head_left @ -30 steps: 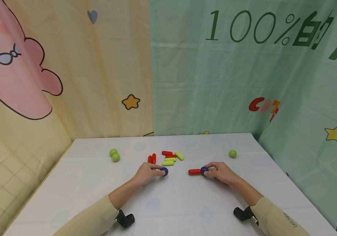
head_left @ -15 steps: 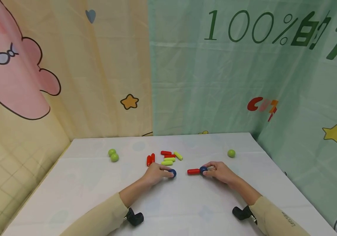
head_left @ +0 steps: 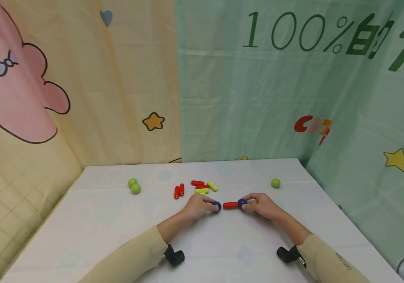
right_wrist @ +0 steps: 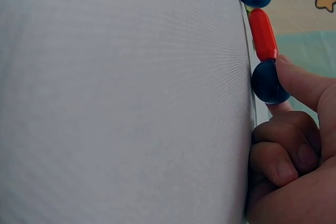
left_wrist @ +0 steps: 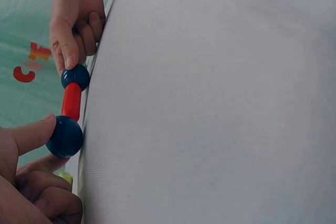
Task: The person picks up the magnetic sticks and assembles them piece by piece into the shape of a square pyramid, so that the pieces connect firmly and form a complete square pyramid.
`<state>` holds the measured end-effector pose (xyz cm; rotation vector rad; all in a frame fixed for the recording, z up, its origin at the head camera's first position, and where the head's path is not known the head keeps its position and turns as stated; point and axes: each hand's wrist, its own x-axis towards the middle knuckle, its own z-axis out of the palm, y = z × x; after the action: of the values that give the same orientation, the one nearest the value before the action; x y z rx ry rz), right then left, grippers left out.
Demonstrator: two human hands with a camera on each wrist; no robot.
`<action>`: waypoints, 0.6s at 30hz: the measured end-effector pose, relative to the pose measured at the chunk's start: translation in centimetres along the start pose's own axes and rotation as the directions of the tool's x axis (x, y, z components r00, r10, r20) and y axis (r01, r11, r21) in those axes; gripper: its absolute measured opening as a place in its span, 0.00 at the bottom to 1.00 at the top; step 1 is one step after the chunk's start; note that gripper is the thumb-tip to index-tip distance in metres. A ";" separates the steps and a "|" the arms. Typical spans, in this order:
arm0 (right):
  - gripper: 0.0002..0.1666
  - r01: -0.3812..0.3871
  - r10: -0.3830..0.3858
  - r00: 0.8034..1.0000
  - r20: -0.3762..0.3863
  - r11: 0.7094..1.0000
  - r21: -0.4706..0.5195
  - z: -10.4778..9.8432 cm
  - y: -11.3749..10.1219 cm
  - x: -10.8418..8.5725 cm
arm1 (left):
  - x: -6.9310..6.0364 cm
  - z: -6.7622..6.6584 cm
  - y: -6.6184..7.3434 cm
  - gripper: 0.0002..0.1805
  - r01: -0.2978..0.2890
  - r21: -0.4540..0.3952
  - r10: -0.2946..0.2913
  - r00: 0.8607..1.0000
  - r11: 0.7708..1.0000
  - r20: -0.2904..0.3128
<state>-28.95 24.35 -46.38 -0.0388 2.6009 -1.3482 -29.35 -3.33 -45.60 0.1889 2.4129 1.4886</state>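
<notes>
The left hand (head_left: 196,206) pinches a dark blue ball (head_left: 216,206) between thumb and fingers. A second blue ball (head_left: 242,203) is pinched by the right hand (head_left: 263,206), and a red rod (head_left: 230,205) joins it end-on, pointing at the left ball. In the head view a narrow gap separates the rod's free end from the left ball. The left wrist view has the near blue ball (left_wrist: 65,137) overlapping the red rod (left_wrist: 71,102); the right wrist view has the red rod (right_wrist: 263,33) touching the right ball (right_wrist: 270,82).
Behind the left hand lie several red rods (head_left: 176,192) and yellow-green rods (head_left: 212,186), one partly hidden by the hand. Two green balls (head_left: 136,188) sit at the back left, another green ball (head_left: 275,183) at the back right of the white table (head_left: 81,220).
The left hand has moved right with its blue ball, closing most of the distance to the red rod. The right hand, its ball and the rod have stayed nearly still.
</notes>
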 end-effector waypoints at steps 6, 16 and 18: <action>0.25 -0.003 0.003 1.000 0.005 1.000 0.003 0.0 -0.1 0.1 | 0.4 0.6 0.5 0.18 0.018 -0.006 -0.018 1.000 1.000 -0.003; 0.28 0.016 -0.019 0.999 0.045 0.998 0.054 -0.4 0.0 -0.2 | 0.3 0.9 0.3 0.17 0.002 -0.009 -0.002 1.000 1.000 -0.007; 0.28 0.021 -0.025 0.998 0.053 0.998 0.066 -0.5 0.0 -0.2 | 0.2 0.9 0.2 0.17 -0.002 -0.009 0.002 1.000 1.000 -0.006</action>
<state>-28.86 24.74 -46.08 -0.0941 2.5179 -1.4191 -29.24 -2.39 -45.81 0.1853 2.4107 1.5027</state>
